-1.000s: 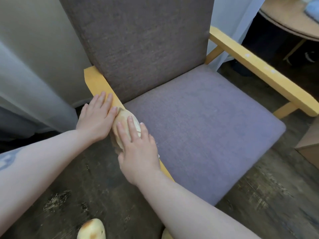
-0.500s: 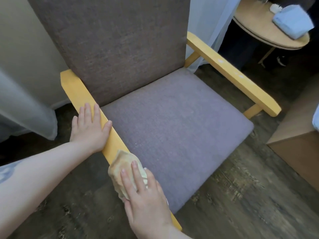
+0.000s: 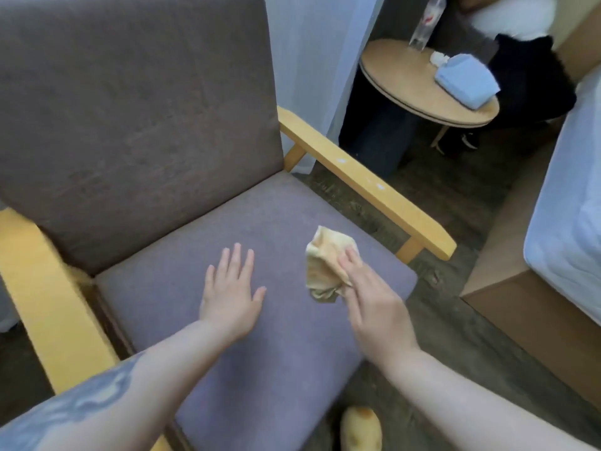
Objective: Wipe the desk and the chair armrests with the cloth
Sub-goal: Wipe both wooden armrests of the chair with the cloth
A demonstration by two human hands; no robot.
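A chair with a grey-purple seat (image 3: pixel 276 353) and yellow wooden armrests fills the view. The left armrest (image 3: pixel 42 288) runs down the left edge; the right armrest (image 3: pixel 367 180) has small white marks on it. My right hand (image 3: pixel 374 301) holds a crumpled yellow cloth (image 3: pixel 325 258) above the seat's right side, short of the right armrest. My left hand (image 3: pixel 231 288) is flat over the middle of the seat, fingers spread, holding nothing.
A round wooden table (image 3: pixel 400 79) stands at the back right with a blue tissue pack (image 3: pixel 465 79) and a clear bottle (image 3: pixel 426 21). A bed (image 3: pixel 572 203) on a brown base lies at the right. White curtain (image 3: pixel 312 60) hangs behind the chair. A yellow slipper (image 3: pixel 361 428) is on the dark floor.
Both hands left the left armrest and moved right across the seat. The cloth went with my right hand toward the right armrest. The camera turned right.
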